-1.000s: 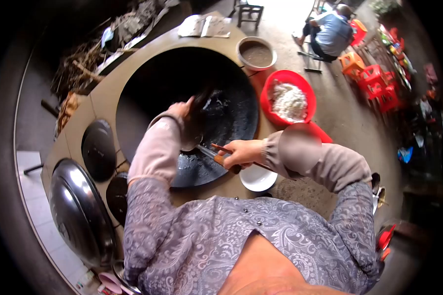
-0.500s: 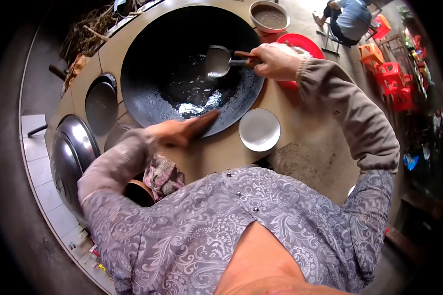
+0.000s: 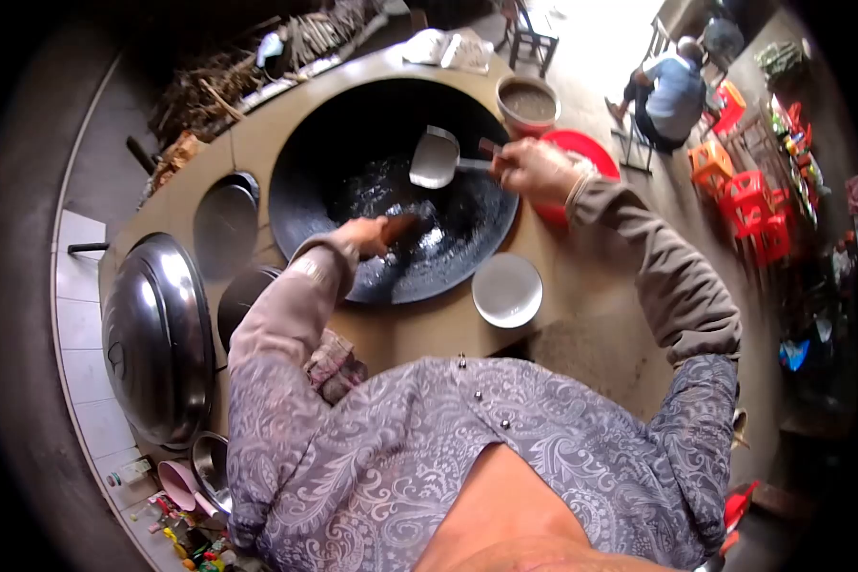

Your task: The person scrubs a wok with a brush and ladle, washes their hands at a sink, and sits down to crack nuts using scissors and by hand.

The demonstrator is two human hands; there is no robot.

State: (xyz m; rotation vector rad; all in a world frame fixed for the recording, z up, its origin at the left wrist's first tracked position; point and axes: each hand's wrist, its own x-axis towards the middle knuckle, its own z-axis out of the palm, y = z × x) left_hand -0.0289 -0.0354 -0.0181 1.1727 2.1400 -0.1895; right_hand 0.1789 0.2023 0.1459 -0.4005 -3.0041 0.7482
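A big black wok (image 3: 305, 210) with water in its bottom is set into the tan counter in front of me. My right hand (image 3: 539, 170) is closed round the handle of a metal wok spatula (image 3: 436, 158), its broad blade held over the wok. A brown, stick-like end (image 3: 489, 148) also shows beside those fingers. My left hand (image 3: 364, 235) is closed on a short dark-brown tool (image 3: 405, 227), blurred and reaching into the wok; its kind is unclear. A white bowl (image 3: 507, 290) sits on the counter by the wok's near right rim.
Behind my right hand are a red basin (image 3: 601, 153) and a bowl of brownish liquid (image 3: 528, 103). Left of the wok are a round dark lid (image 3: 226, 227) and a large domed metal lid (image 3: 157, 334). A person (image 3: 672, 95) sits farther off near red stools (image 3: 755, 210).
My left hand has moved from the wok's near rim forward over the wok with the brown tool. The spatula's blade has turned upward. My head view has shifted.
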